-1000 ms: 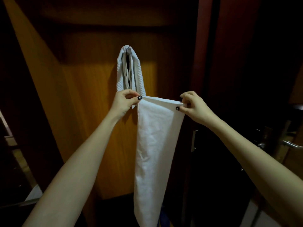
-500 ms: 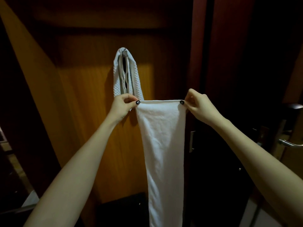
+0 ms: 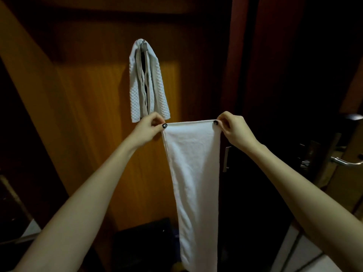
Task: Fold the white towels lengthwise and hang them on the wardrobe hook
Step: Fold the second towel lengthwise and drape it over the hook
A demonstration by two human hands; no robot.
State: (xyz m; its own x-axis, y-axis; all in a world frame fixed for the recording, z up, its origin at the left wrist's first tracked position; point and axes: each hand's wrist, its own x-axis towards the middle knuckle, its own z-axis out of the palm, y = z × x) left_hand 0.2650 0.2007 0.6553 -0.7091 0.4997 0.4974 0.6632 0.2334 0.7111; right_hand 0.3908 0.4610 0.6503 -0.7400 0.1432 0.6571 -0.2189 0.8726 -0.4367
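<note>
A long white towel [image 3: 194,173], folded into a narrow strip, hangs straight down from both my hands. My left hand [image 3: 149,128] pinches its top left corner. My right hand [image 3: 233,128] pinches its top right corner, and the top edge runs level between them. Above and to the left, a textured white towel [image 3: 137,91] hangs folded over the metal hook [image 3: 144,43] on the orange wooden wardrobe panel [image 3: 94,134]. My left hand sits just below that hung towel's lower end.
A dark wardrobe door with a small metal handle [image 3: 226,159] stands right of the towel. A room door with a lever handle [image 3: 345,161] is at the far right. A dark box [image 3: 145,244] sits low at the wardrobe's foot.
The towel's top edge has been pulled level and taut between my hands. The hands sit lower relative to the hook, and the hung towel's whole length shows.
</note>
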